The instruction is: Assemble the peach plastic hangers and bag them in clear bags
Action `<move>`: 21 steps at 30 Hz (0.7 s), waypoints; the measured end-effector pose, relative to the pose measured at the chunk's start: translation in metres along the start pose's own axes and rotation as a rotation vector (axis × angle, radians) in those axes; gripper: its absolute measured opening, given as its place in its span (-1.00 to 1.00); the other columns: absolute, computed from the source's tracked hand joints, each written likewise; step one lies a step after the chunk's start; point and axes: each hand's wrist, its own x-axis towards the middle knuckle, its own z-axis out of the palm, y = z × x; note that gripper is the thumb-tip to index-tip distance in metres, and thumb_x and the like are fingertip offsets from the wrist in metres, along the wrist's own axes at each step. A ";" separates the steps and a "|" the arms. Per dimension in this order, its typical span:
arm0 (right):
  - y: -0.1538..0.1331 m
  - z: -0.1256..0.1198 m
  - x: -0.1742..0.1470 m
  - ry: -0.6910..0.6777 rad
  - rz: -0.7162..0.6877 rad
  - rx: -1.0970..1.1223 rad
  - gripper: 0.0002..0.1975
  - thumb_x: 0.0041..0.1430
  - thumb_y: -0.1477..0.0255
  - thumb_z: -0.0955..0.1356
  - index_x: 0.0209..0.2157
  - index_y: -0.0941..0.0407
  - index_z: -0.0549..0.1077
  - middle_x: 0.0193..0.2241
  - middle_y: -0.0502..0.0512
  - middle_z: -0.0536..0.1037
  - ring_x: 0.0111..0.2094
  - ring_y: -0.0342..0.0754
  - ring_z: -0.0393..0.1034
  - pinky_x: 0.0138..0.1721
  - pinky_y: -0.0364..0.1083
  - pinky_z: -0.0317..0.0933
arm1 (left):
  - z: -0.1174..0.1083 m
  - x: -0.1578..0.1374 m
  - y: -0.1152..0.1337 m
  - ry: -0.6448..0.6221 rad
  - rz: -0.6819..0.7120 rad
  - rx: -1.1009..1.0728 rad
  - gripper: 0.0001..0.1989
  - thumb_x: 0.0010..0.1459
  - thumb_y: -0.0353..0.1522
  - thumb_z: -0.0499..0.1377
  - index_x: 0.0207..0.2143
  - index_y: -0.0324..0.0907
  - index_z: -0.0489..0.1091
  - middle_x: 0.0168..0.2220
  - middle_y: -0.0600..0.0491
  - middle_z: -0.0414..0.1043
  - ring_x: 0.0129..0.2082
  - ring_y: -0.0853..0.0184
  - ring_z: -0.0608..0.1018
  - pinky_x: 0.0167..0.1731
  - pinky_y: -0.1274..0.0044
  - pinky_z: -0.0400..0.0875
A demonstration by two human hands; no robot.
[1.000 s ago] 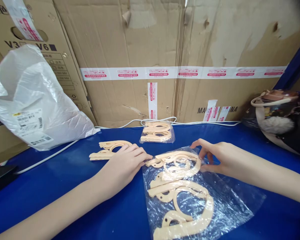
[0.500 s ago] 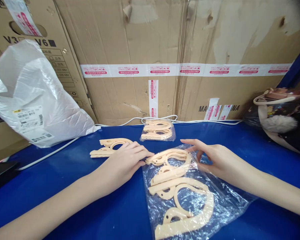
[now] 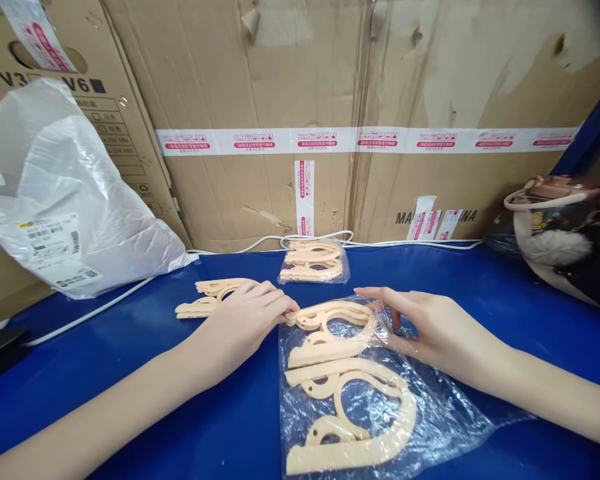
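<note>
A clear plastic bag (image 3: 430, 407) lies on the blue table (image 3: 130, 373) with several cream plastic hangers (image 3: 347, 393) in and on it. My left hand (image 3: 245, 323) pinches the left end of the top hanger (image 3: 330, 313) at the bag's mouth. My right hand (image 3: 425, 327) rests on the bag's upper right edge, its fingers touching the hanger's right end through the plastic.
Loose cream hangers (image 3: 210, 297) lie behind my left hand. A small bagged pack of hangers (image 3: 314, 261) sits near the cardboard boxes (image 3: 300, 100). There is a white mailer bag (image 3: 65, 200) at left, a white cable (image 3: 105, 303) and a handbag (image 3: 565, 233) at right.
The bag and hangers have slid a little to the left and toward me. My right hand has moved left along the bag's top edge, while my left hand stayed on the top hanger's end.
</note>
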 end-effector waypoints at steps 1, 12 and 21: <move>-0.001 0.000 0.000 0.014 -0.020 -0.032 -0.52 0.22 0.33 0.30 0.17 0.00 0.21 -0.35 0.04 0.56 -0.38 -0.04 0.47 -0.42 -0.13 0.28 | 0.000 0.000 0.000 0.003 0.016 0.026 -0.81 0.33 -0.48 -0.01 -0.15 -0.14 0.37 -0.21 0.07 0.48 -0.17 0.26 0.44 -0.15 0.42 0.19; -0.010 0.002 0.003 0.072 -0.136 -0.206 -0.53 0.27 0.30 0.26 0.18 0.08 0.23 -0.42 0.06 0.60 -0.51 -0.05 0.45 -0.44 -0.12 0.25 | -0.005 0.000 -0.003 0.070 0.102 0.311 -0.71 0.30 -0.55 -0.10 -0.30 -0.21 0.40 -0.34 -0.01 0.48 -0.30 0.21 0.45 -0.31 0.41 0.16; 0.013 -0.010 -0.002 0.015 -0.011 -0.389 -0.56 0.14 0.31 0.36 0.06 0.06 0.37 -0.42 0.03 0.63 -0.51 0.05 0.49 -0.49 -0.05 0.27 | -0.022 -0.009 -0.022 0.065 -0.046 0.164 -0.75 0.31 -0.42 -0.05 -0.13 -0.17 0.41 -0.10 -0.04 0.48 -0.09 0.18 0.46 -0.15 0.37 0.27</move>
